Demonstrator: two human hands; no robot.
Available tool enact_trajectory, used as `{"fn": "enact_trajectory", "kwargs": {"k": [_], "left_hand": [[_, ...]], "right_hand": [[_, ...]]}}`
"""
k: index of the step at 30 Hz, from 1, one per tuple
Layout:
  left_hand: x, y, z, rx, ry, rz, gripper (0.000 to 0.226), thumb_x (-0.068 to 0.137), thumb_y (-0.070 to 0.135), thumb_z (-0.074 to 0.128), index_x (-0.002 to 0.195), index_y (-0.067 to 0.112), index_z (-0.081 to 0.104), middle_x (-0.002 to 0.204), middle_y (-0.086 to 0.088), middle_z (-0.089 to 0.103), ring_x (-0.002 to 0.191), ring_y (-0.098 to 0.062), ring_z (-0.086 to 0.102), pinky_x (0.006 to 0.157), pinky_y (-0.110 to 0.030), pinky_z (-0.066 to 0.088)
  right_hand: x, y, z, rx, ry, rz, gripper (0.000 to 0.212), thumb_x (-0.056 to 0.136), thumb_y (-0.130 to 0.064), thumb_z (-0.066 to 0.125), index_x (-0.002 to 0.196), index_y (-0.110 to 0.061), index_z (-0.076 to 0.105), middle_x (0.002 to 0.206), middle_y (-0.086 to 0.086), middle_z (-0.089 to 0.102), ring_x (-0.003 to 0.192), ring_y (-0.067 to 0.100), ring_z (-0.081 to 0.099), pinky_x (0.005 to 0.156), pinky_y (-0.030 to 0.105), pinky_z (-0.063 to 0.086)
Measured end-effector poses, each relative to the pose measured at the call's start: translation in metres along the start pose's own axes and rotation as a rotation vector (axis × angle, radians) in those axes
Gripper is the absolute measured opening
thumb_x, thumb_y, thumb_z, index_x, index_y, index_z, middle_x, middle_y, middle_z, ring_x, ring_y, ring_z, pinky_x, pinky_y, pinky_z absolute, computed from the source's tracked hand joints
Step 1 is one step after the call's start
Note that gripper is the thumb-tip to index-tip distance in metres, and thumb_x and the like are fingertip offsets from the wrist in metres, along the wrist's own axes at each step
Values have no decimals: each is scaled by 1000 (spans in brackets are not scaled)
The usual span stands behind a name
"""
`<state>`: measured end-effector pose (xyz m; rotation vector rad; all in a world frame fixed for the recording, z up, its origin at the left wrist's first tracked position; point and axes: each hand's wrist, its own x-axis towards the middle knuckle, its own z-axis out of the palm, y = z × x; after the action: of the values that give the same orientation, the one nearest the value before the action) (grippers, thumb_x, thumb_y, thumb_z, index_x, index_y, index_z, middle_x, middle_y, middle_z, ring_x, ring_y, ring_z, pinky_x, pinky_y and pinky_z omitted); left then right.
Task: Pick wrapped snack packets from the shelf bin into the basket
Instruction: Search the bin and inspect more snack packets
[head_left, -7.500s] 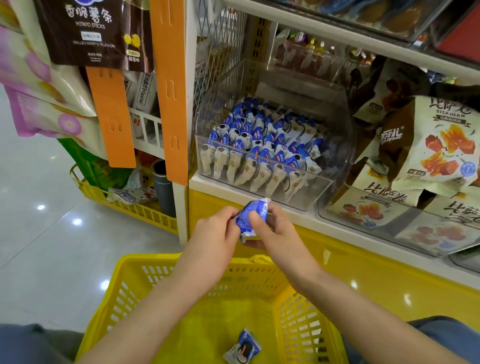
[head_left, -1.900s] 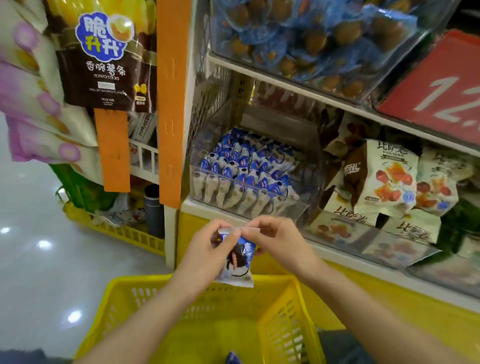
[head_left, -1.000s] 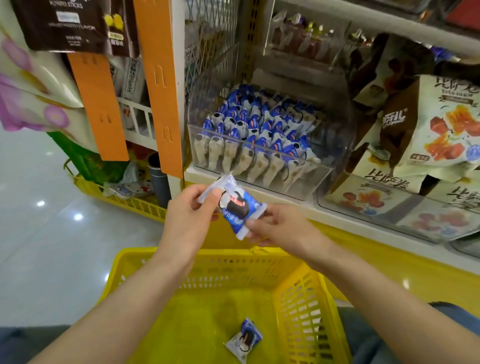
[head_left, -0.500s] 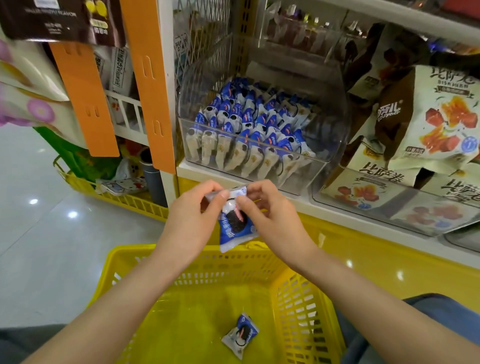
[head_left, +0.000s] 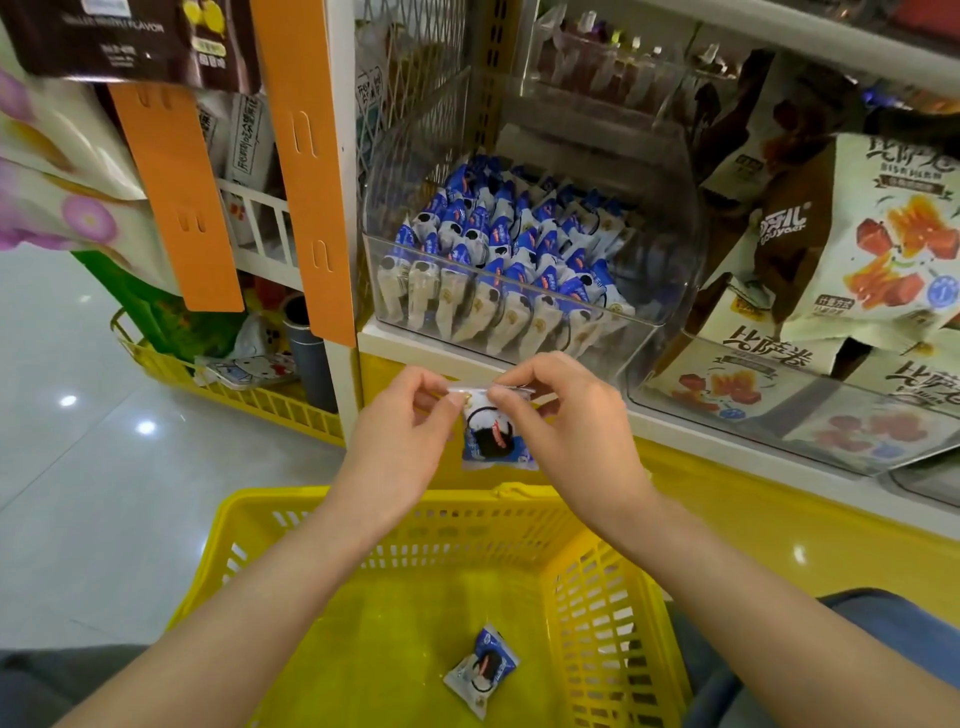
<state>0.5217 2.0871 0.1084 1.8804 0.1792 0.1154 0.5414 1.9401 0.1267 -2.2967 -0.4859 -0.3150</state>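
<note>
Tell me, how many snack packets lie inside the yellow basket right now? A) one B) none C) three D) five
A: one loose packet lies on the floor of the basket; the held packet hangs pinched between the left hand and right hand above it.

Both hands (head_left: 488, 431) pinch a snack packet (head_left: 493, 436) above the yellow basket (head_left: 613, 597).

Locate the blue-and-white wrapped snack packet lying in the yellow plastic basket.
Head view, lower centre: the blue-and-white snack packet lies on the yellow basket floor, near its right wall.
</note>
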Motion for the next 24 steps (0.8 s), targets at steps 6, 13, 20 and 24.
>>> {"fn": "enact_trajectory", "kwargs": {"k": [6,13,20,24], "left_hand": [[2,1,5,-292,-126,-351,32,99,26,38,78,11,57,65,-9,61,52,-17,60,49,-25,52],[4,2,-1,-671,-106,-415,23,93,23,51,100,7,67,94,-12,71,80,-17,68,71,-31,56],[4,2,-2,-488,-5,-345,18,95,20,46,93,22,64,87,-1,72,81,-11,68,72,-26,54],[1,0,4,-210,-85,-199,22,95,16,44,105,17,64,99,-4,69,89,-16,64,78,-31,52]], "right_hand": [[3,1,-5,105,29,16,3,84,-18,66,84,-15,66,86,-4,64,82,3,58,73,15,47],[-6,-1,-1,-174,-167,-373,7,80,-13,68,85,-8,69,96,4,63,93,16,56,75,27,47],[-2,-5,3,257,-168,364,16,93,-26,50,107,-19,53,94,-10,59,83,1,61,78,16,51],[1,-10,-1,693,-291,564,25,96,-15,46,114,-1,57,105,10,67,85,16,65,71,22,57]]}}
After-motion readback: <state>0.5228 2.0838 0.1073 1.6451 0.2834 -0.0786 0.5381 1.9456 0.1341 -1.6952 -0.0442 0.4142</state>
